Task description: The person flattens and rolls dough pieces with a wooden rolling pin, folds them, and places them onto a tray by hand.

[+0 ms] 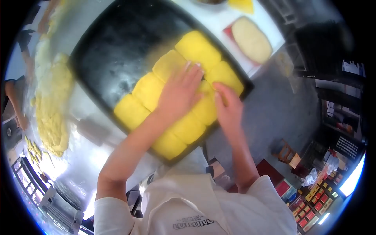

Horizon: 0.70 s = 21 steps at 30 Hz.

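Observation:
A black baking tray (121, 47) holds two rows of flattened yellow dough pieces (197, 49) along its near side. My left hand (180, 92) lies flat over the pieces in the middle, palm down and fingers stretched out, partly covering them. At the tray's right part, my right hand (229, 103) has its fingers curled and its thumb close to them, at the edge of a yellow dough piece (205, 103). The bare far part of the tray looks shiny.
A pale oval dough slab (252, 40) lies on a white surface at the upper right. Left of the tray is a long yellow dough mass (53, 113) on the worktable, with a rolling pin (91, 132) near it. Another person's arm (15, 102) shows at the far left.

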{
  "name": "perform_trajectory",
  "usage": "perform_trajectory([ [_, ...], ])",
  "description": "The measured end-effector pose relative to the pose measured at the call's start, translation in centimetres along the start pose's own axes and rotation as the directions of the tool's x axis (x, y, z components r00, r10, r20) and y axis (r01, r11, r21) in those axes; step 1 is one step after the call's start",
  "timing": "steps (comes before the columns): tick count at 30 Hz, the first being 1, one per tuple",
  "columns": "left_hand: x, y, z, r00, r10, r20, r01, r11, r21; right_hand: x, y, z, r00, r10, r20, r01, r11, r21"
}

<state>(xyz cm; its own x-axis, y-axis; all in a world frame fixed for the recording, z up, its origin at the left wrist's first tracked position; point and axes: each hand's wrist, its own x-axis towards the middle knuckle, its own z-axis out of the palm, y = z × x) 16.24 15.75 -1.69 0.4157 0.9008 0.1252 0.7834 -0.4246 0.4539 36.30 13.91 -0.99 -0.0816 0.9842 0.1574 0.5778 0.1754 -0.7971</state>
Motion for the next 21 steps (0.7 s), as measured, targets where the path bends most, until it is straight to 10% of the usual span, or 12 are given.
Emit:
perform_trajectory([
  [9,-12.2,2.7,-4.7,0.960,-0.220,-0.174,0.183,0.961,-0.210,3.2,0.6,1.4,0.918,-0.237,0.318,0.371,0.796,-0.478],
  [12,-16.5,3.0,-6.3,0.923,-0.320,-0.214,0.269,0.934,-0.235,3.4,0.7,1.0,0.904,-0.196,0.381,0.375,0.792,-0.482],
  [18,-22.3,2.8,-9.1,0.810,-0.470,-0.350,0.369,0.873,-0.318,3.3,-5.3,-0.4,0.963,-0.264,-0.052,0.240,0.929,-0.281],
  [21,-25.7,1.8,-9.3,0.783,-0.524,-0.335,0.392,0.835,-0.387,0.0,-11.0,2.3,0.933,-0.351,0.076,0.358,0.925,-0.131],
])
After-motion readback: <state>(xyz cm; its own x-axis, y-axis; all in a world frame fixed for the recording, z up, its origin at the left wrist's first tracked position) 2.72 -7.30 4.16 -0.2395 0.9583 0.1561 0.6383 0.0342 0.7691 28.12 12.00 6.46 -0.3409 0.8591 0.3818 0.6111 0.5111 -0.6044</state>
